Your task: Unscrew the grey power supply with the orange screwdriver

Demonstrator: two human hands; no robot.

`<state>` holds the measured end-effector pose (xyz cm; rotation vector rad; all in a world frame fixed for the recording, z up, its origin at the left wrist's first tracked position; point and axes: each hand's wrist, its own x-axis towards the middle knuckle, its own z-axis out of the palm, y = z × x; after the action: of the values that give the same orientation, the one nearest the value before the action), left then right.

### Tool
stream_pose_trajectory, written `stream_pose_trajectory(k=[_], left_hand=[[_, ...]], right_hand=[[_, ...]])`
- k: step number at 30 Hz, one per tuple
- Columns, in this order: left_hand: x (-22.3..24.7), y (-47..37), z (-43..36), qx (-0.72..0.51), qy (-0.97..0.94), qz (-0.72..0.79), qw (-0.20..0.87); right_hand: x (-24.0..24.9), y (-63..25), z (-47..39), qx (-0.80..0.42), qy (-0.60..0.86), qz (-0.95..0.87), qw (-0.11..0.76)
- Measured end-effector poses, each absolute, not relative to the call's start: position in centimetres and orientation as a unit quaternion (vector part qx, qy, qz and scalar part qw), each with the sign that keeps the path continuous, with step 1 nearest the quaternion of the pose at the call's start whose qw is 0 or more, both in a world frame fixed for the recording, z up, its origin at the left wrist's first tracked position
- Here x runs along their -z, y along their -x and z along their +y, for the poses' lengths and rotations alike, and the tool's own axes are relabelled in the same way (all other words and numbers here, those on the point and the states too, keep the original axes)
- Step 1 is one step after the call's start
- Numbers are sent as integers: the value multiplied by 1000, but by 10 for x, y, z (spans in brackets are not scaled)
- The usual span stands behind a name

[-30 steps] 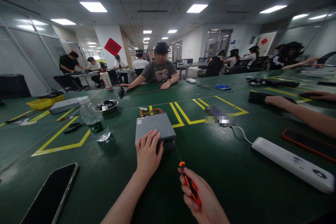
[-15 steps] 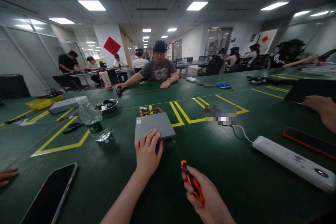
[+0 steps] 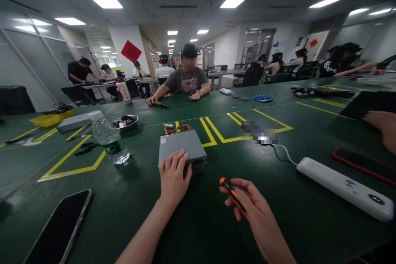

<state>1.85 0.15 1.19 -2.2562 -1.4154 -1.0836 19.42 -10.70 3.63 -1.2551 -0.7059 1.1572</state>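
Observation:
A grey metal box (image 3: 181, 144) with a bundle of coloured wires (image 3: 179, 128) at its far side lies on the green table. My left hand (image 3: 175, 175) rests on the box's near left part, its fingers on the top and the thumb at the near side. In my right hand (image 3: 244, 202) is an orange and black screwdriver (image 3: 232, 193), held by the handle with the fingers loosely around it. The thin shaft points up and left to the box's near right corner; whether the tip touches is too small to tell.
Left of the box stand a water bottle (image 3: 111, 140) and a metal bowl (image 3: 125, 123), with a phone (image 3: 58, 229) nearer. A white power strip (image 3: 343, 187) and orange-edged phone (image 3: 365, 165) lie right. Across the table sits a person (image 3: 187, 80).
My right hand has moved right and slightly up, its fingers loosened and the screwdriver handle tilted flatter. My left hand stays on the box. The person opposite has laid the dark tool over.

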Motion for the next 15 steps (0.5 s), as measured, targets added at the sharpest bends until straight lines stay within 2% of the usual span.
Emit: stream_pose_trajectory(k=[6, 12, 15], left_hand=[[-12, -19, 2, 373, 777, -490, 135], [-11, -19, 3, 370, 775, -493, 139], [-10, -18, 3, 372, 775, -491, 138]], right_hand=[[-21, -188, -109, -285, 638, -489, 522], [-5, -177, -118, 24, 580, -693, 429], [-4, -179, -118, 105, 578, -707, 392]])
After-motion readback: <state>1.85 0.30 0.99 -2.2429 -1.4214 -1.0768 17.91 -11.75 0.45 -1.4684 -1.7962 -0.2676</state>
